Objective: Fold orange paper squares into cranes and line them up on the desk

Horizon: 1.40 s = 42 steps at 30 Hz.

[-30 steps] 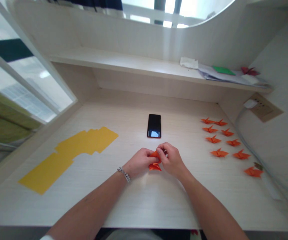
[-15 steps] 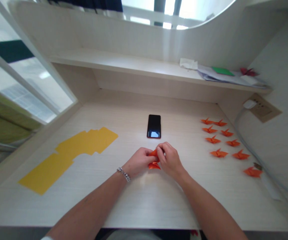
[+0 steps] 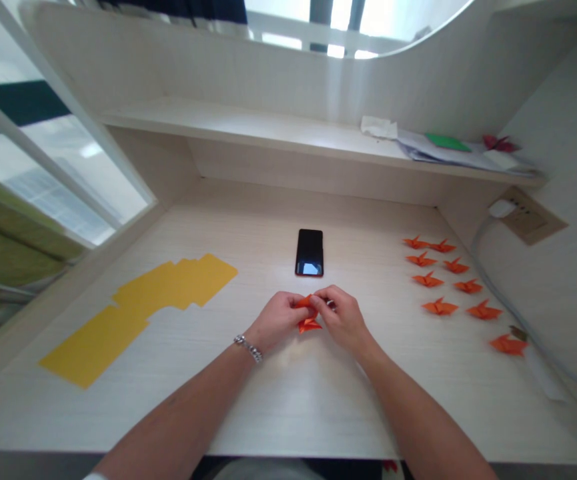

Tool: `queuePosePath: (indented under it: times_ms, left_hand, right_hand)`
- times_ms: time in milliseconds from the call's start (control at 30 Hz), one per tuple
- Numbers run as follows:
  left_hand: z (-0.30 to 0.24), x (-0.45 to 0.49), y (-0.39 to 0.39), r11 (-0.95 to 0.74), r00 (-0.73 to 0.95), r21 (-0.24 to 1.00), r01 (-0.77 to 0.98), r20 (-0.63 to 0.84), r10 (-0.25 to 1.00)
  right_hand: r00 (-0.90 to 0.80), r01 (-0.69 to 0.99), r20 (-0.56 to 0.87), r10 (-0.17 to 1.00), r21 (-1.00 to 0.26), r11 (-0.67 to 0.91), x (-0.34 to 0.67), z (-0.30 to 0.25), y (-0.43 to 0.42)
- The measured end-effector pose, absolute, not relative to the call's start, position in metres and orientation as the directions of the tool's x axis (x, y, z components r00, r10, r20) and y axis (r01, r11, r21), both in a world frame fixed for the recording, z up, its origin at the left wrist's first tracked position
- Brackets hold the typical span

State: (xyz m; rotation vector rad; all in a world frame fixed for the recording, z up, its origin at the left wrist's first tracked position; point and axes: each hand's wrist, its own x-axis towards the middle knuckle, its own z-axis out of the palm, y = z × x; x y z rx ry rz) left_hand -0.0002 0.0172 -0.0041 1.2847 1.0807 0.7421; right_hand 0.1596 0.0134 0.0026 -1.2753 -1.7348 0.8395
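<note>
Between my two hands is a folded piece of orange origami paper (image 3: 310, 325), at the middle of the desk. My left hand (image 3: 279, 321), with a silver chain bracelet at the wrist, pinches it from the left. From the right, my right hand (image 3: 339, 316) grips its upper part between thumb and fingers. A pointed lower part of the orange paper shows below the fingers; much of the rest is hidden by them. Just beyond the hands lies a black smartphone (image 3: 309, 253), face up and touched by neither.
Overlapping yellow paper sheets (image 3: 163, 289) spread across the left of the desk. Several folded orange paper cranes (image 3: 439, 307) stand in rows at the right, beside a grey cable (image 3: 518, 313) running from a wall socket (image 3: 531, 215). Papers (image 3: 438, 152) lie on the shelf (image 3: 268, 136) above.
My right thumb and fingers have shifted slightly on the orange paper, which is tilted a little differently. Both hands keep hold of it in nearly the same place.
</note>
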Motion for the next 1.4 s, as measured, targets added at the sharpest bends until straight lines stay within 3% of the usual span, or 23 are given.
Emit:
queuePosePath:
  times_ms: [200, 533, 667, 800, 1000, 1400]
  left_hand:
    - [0.001, 0.000, 0.021, 0.048, 0.210, 0.992, 0.113, -0.071, 0.975]
    - [0.003, 0.003, 0.018, 0.010, 0.174, 0.995, 0.102, -0.028, 0.984]
    - [0.012, 0.001, 0.015, 0.077, 0.221, 0.992, -0.100, -0.053, 0.974]
    - [0.015, -0.002, 0.017, 0.203, 0.259, 0.900, -0.385, -0.106, 0.960]
    - [0.009, 0.000, 0.022, 0.259, 0.244, 0.886, -0.385, -0.173, 0.954]
    - [-0.001, -0.002, 0.023, 0.362, 0.348, 0.851, -0.381, -0.231, 0.908]
  right_hand:
    - [-0.138, 0.328, 0.057, 0.989, -0.939, 0.100, 0.162, -0.007, 0.019]
    - [-0.102, 0.125, -0.002, 0.995, -0.992, 0.011, 0.157, -0.009, 0.020]
    - [-0.081, -0.031, -0.100, 0.992, -0.994, -0.103, 0.156, -0.007, 0.019]
    - [-0.025, -0.139, -0.180, 0.983, -0.974, -0.182, 0.160, -0.004, 0.020]
    - [-0.057, -0.215, -0.209, 0.976, -0.952, -0.216, 0.161, 0.000, 0.018]
    - [-0.025, -0.065, -0.129, 0.991, -0.989, -0.131, 0.159, -0.002, 0.019]
